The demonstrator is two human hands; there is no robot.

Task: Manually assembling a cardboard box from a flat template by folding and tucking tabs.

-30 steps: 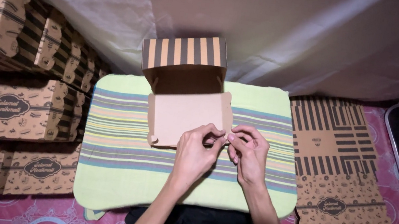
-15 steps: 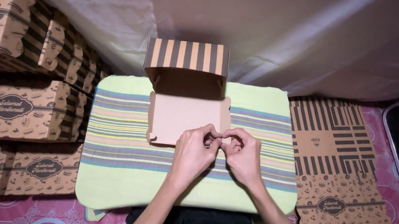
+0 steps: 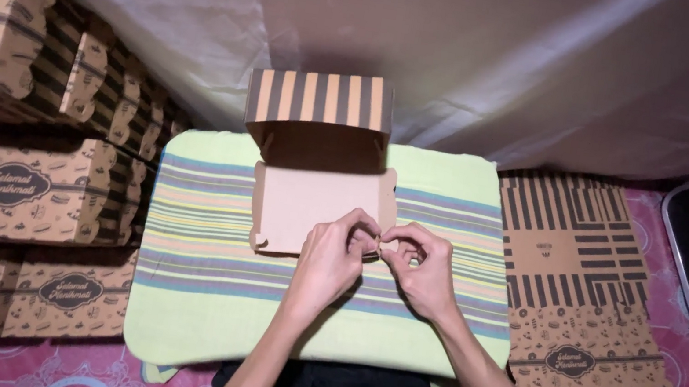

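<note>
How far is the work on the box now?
Done: folded boxes stand stacked on the left. In hand: a half-formed box, striped lid upright, with the left hand and right hand pinching its front right corner. Left: flat blanks wait on the right.

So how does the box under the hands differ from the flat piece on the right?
The half-folded box on the striped cloth has walls and a striped lid raised; the flat cardboard sheet lies unfolded on the pink mat. The box shows its plain brown inside; the sheet shows its printed side. The left hand and right hand pinch the box's front corner; nothing touches the sheet. Both share the striped brown cardboard.
</note>
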